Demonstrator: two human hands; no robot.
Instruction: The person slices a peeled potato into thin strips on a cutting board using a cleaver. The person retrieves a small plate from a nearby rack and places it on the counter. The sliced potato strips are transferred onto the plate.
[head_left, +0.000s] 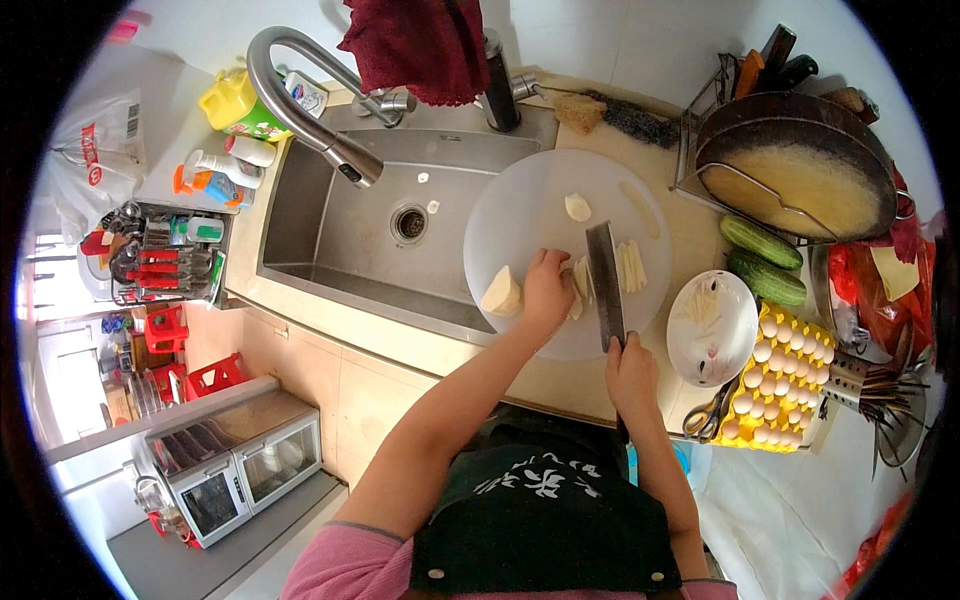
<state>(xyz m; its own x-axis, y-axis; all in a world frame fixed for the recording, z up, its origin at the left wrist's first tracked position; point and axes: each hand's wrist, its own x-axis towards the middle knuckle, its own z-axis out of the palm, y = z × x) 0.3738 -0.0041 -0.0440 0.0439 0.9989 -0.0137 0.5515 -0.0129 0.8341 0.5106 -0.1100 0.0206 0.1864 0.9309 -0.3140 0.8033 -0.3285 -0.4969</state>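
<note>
On a round white cutting board (525, 195), my left hand (549, 291) presses its fingertips on pale vegetable slices (578, 283). My right hand (631, 371) grips the handle of a cleaver (606, 289), whose broad blade stands just right of those slices. Cut pale strips (631, 267) lie on the blade's right side. A larger pale chunk (502, 292) rests left of my left hand, and a small rounded piece (577, 207) lies farther up the board. A white oval plate (712, 367) to the right holds more pale strips.
A steel sink (360, 247) with a curved faucet (358, 159) is at left, partly under the board. At right are two cucumbers (766, 277), a yellow tray of eggs (750, 420), black-handled scissors (703, 421) and a rack with pans (795, 180). A dark red cloth (420, 45) hangs above.
</note>
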